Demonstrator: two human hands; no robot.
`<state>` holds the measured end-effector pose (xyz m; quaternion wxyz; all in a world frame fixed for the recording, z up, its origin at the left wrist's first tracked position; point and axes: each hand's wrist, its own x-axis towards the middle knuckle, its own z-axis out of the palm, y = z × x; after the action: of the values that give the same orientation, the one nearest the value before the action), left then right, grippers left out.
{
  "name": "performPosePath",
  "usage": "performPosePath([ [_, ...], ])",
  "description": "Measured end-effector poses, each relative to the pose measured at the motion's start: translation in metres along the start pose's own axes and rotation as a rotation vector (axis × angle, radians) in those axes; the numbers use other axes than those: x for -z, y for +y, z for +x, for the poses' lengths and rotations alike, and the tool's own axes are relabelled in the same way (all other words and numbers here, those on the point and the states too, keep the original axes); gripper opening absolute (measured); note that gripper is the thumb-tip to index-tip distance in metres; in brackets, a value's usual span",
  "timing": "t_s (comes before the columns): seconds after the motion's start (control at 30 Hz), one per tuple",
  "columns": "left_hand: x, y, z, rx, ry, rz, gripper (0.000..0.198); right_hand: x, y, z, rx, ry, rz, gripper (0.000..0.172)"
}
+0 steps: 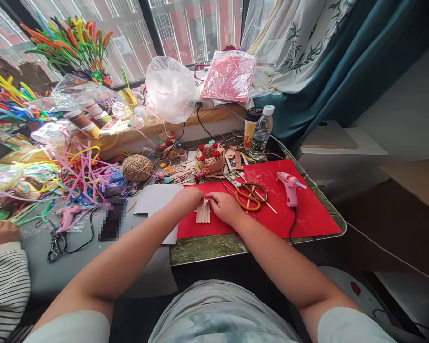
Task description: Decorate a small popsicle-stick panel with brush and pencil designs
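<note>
Several wooden craft sticks (203, 214) lie side by side, pointing toward me, over the red sheet (214, 229). My left hand (190, 198) is closed at the far left end of the sticks, its fingertips pinching there. My right hand (224, 206) pinches at the far right end, with its fingertips close to the left ones. Fingers partly hide that end, where a small pale bit shows. To the right of my right hand lie orange-handled scissors (249, 195). Farther right, a pink glue gun (290, 188) rests on the red sheet.
Beyond my hands stands a hexagonal stick box (209, 161) with red roses. A twine ball (137, 167), a water bottle (261, 133) and a cup (250, 125) stand around it. Pipe cleaners (82, 176) crowd the left. Another person's hand (2, 234) rests at the left edge.
</note>
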<state>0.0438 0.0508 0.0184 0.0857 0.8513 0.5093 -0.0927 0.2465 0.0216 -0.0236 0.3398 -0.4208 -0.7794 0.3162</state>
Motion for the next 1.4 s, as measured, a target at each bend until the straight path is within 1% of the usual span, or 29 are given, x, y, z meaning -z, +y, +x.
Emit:
performPosePath([
  [0.07, 0.001, -0.001, 0.001, 0.039, -0.019, -0.05, 0.04, 0.0, 0.001, 0.0, -0.006, 0.005, 0.02, 0.027],
  [0.13, 0.005, -0.007, -0.001, 0.072, 0.01, -0.11, 0.039, -0.001, 0.002, 0.001, -0.018, 0.011, 0.041, 0.027],
  [0.23, 0.009, -0.02, -0.01, 0.14, 0.113, -0.193, 0.039, -0.003, 0.004, 0.001, -0.032, 0.02, 0.075, 0.025],
  [0.33, 0.01, -0.034, -0.024, 0.234, 0.22, -0.242, 0.029, -0.003, 0.003, 0.001, -0.032, 0.029, 0.103, 0.024],
  [0.4, 0.008, -0.039, -0.032, 0.267, 0.274, -0.266, 0.035, 0.0, 0.001, 0.0, -0.012, 0.092, 0.132, 0.025],
  [0.47, 0.005, -0.039, -0.037, 0.262, 0.312, -0.288, 0.039, 0.003, -0.001, 0.0, 0.016, 0.202, 0.185, 0.025],
  [0.53, 0.003, -0.035, -0.038, 0.228, 0.326, -0.303, 0.039, 0.006, -0.003, 0.001, 0.026, 0.309, 0.241, 0.023],
  [0.63, 0.001, -0.024, -0.034, 0.139, 0.275, -0.307, 0.035, 0.009, -0.004, 0.003, 0.025, 0.356, 0.255, 0.02],
  [0.73, 0.0, -0.013, -0.029, 0.038, 0.167, -0.285, 0.023, 0.008, -0.001, 0.003, 0.062, 0.288, 0.171, 0.017],
  [0.8, 0.002, -0.008, -0.025, 0.002, 0.107, -0.251, 0.019, 0.006, 0.0, 0.002, 0.126, 0.18, 0.088, 0.015],
  [0.9, 0.006, -0.006, -0.018, -0.007, 0.033, -0.184, 0.024, 0.002, -0.002, 0.0, 0.257, -0.026, -0.029, 0.014],
  [0.97, 0.008, -0.004, -0.014, 0.002, -0.009, -0.139, 0.031, 0.0, -0.005, -0.002, 0.311, -0.111, -0.09, 0.02],
  [1.03, 0.009, -0.002, -0.01, 0.012, -0.044, -0.098, 0.036, -0.001, -0.007, -0.004, 0.327, -0.136, -0.132, 0.025],
  [1.2, 0.008, 0.006, -0.006, 0.017, -0.084, -0.036, 0.041, 0.0, -0.008, -0.005, 0.315, -0.136, -0.158, 0.025],
  [1.3, 0.007, 0.004, -0.006, 0.023, -0.057, -0.039, 0.041, 0.002, -0.007, -0.004, 0.312, -0.132, -0.165, 0.026],
  [1.4, 0.008, -0.004, -0.008, 0.046, 0.026, -0.064, 0.037, 0.004, -0.008, -0.004, 0.307, -0.125, -0.157, 0.029],
])
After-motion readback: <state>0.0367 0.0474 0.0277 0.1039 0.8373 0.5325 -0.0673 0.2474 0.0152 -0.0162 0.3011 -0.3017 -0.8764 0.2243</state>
